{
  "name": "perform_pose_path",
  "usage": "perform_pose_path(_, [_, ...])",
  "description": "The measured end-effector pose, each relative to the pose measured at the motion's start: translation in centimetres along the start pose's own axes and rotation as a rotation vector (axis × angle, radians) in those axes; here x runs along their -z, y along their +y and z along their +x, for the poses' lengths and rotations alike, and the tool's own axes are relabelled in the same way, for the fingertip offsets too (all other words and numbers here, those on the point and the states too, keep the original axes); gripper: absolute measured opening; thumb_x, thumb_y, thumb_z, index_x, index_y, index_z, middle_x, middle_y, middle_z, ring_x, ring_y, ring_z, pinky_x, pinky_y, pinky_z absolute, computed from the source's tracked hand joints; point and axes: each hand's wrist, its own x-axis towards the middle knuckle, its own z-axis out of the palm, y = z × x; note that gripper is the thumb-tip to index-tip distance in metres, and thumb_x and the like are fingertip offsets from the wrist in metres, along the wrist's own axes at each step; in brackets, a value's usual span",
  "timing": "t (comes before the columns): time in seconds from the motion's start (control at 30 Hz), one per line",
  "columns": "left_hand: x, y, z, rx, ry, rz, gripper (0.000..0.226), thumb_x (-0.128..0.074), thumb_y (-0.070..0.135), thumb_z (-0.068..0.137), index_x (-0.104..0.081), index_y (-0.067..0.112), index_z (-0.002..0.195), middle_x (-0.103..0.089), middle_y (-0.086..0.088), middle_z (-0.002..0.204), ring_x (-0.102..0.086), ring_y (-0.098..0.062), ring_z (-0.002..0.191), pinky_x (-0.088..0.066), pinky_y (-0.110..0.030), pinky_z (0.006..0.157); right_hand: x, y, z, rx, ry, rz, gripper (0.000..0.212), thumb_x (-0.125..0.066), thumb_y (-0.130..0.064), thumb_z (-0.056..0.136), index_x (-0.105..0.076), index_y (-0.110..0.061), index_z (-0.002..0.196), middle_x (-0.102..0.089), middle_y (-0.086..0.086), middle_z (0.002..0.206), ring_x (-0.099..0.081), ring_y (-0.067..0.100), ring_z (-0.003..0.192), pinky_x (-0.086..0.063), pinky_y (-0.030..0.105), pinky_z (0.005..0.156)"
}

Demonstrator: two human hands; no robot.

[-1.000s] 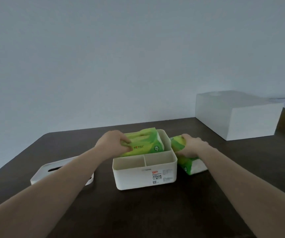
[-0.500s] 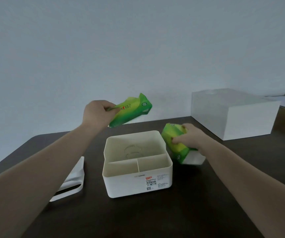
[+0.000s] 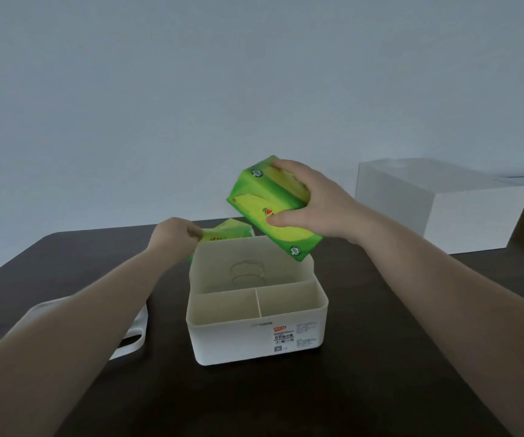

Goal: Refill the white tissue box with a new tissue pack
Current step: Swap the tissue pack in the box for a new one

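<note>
The white tissue box [image 3: 256,339] stands open on the dark table, with a large back compartment showing a wire spring and two small front compartments. My right hand [image 3: 314,206] grips a full green tissue pack [image 3: 267,206], tilted above the box's back right corner. My left hand [image 3: 172,234] holds a flatter green pack [image 3: 226,233] low behind the box's back left edge; the box wall hides part of it.
The box's white lid [image 3: 131,332] lies on the table [image 3: 380,357] to the left, partly under my left forearm. A large white block [image 3: 443,203] stands at the back right. A pale wall rises behind the table.
My right hand lifted the full pack from beside the box up over its back right corner. My left hand lowered the flatter pack down behind the box's back left edge.
</note>
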Motion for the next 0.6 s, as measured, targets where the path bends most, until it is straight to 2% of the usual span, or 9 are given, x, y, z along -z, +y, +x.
perform_pose_path(0.07, [0.1, -0.7, 0.0, 0.016, -0.076, -0.031, 0.027, -0.061, 0.016, 0.084, -0.076, 0.015, 0.106, -0.075, -0.006, 0.106, -0.064, -0.021, 0.093, -0.047, -0.028, 0.079, -0.4, -0.4, 0.2, 0.083, -0.092, -0.016, 0.093, -0.082, -0.039, 0.067, -0.03, -0.049, 0.143, -0.04, -0.003, 0.146, -0.045, 0.017, 0.128, -0.041, 0.036, 0.106])
perform_pose_path(0.13, [0.3, -1.1, -0.1, 0.025, -0.128, -0.075, 0.027, -0.065, 0.019, 0.082, -0.074, 0.01, 0.106, -0.074, -0.009, 0.102, -0.066, -0.027, 0.104, -0.049, -0.031, 0.08, -0.9, -1.0, 0.1, 0.136, -0.199, -0.045, 0.092, -0.082, -0.033, 0.072, -0.029, -0.046, 0.146, -0.038, -0.003, 0.147, -0.043, 0.014, 0.127, -0.039, 0.029, 0.102])
perform_pose_path(0.2, [0.5, -1.4, -0.5, 0.013, -0.142, -0.082, 0.024, -0.067, 0.017, 0.082, -0.072, 0.003, 0.102, -0.072, -0.018, 0.105, -0.063, -0.031, 0.111, -0.048, -0.037, 0.083, -1.7, -1.3, 0.0, 0.178, -0.26, -0.161, 0.092, -0.079, -0.042, 0.07, -0.026, -0.048, 0.145, -0.039, -0.004, 0.145, -0.042, 0.017, 0.129, -0.037, 0.036, 0.107])
perform_pose_path(0.3, [0.4, -2.3, -0.9, 0.001, -0.151, -0.08, 0.027, -0.063, 0.017, 0.085, -0.071, 0.004, 0.107, -0.071, -0.015, 0.113, -0.063, -0.03, 0.111, -0.044, -0.029, 0.084, -2.8, -1.4, 0.2, 0.226, -0.317, -0.393, 0.092, -0.072, -0.054, 0.068, -0.019, -0.055, 0.143, -0.04, -0.006, 0.144, -0.041, 0.022, 0.13, -0.034, 0.05, 0.108])
perform_pose_path(0.43, [0.9, -3.6, -1.8, 0.006, -0.171, -0.092, 0.034, -0.062, 0.019, 0.086, -0.068, 0.012, 0.119, -0.069, -0.005, 0.122, -0.061, -0.021, 0.114, -0.046, -0.03, 0.094, -3.9, -1.5, 0.3, 0.25, -0.4, -0.601, 0.089, -0.069, -0.055, 0.072, -0.015, -0.056, 0.143, -0.037, -0.004, 0.144, -0.037, 0.027, 0.132, -0.032, 0.051, 0.107])
perform_pose_path(0.6, [2.9, -4.9, -3.3, -0.02, -0.159, -0.038, 0.037, -0.058, 0.015, 0.088, -0.063, 0.012, 0.125, -0.064, -0.004, 0.129, -0.057, -0.02, 0.122, -0.041, -0.032, 0.103, -5.0, -1.5, 0.4, 0.226, -0.481, -0.623, 0.089, -0.068, -0.057, 0.071, -0.012, -0.06, 0.141, -0.036, -0.008, 0.144, -0.037, 0.026, 0.133, -0.032, 0.052, 0.107])
